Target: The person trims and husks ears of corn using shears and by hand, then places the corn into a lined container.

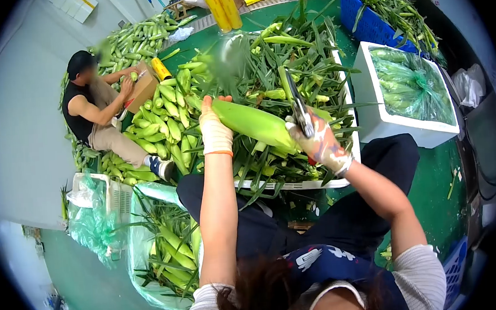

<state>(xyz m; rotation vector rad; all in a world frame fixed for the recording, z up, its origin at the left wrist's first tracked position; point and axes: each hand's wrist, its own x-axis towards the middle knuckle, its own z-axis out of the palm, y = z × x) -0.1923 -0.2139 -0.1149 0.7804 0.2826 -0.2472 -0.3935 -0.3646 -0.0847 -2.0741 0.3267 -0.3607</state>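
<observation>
A green, husk-covered ear of corn (253, 122) lies across the middle of the head view. My left hand (216, 129), in a pale glove with an orange cuff, is closed around its narrower left part. My right hand (322, 143), in a patterned glove, grips pruning shears (298, 102) at the ear's thick right end. The blades point up and away from me; whether they touch the stalk I cannot tell. Below both hands stands a white crate (295, 185) heaped with leaves and husk trimmings (271, 68).
A co-worker (88, 99) sits at left by a cardboard box (143, 84) and piled corn (163, 117). At right stand a white foam box (370, 110) of bagged corn and a blue basket (359, 23) of trimmings. A lined container (144, 275) with corn sits lower left.
</observation>
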